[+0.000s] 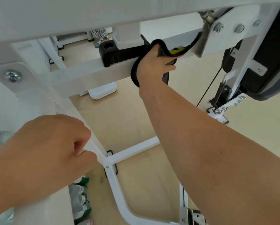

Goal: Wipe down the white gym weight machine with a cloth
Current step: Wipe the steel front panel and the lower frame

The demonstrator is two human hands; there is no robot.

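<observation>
Grips a yellow-patched black fabric cloth (158,43) in the right hand (152,64), pressed on the far square crossbar (87,72) of the white-painted steel weight machine (230,20). Curls the left hand (43,148) round a near-left slanted white tube (93,145), well apart. With the crossbar lying left to right, likely wipes sideways next.

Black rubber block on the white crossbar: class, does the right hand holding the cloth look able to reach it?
Probably yes. The right hand grips the cloth on the crossbar right beside the black rubber block, with nothing between them; the left hand grips a diagonal strut lower down.
</observation>
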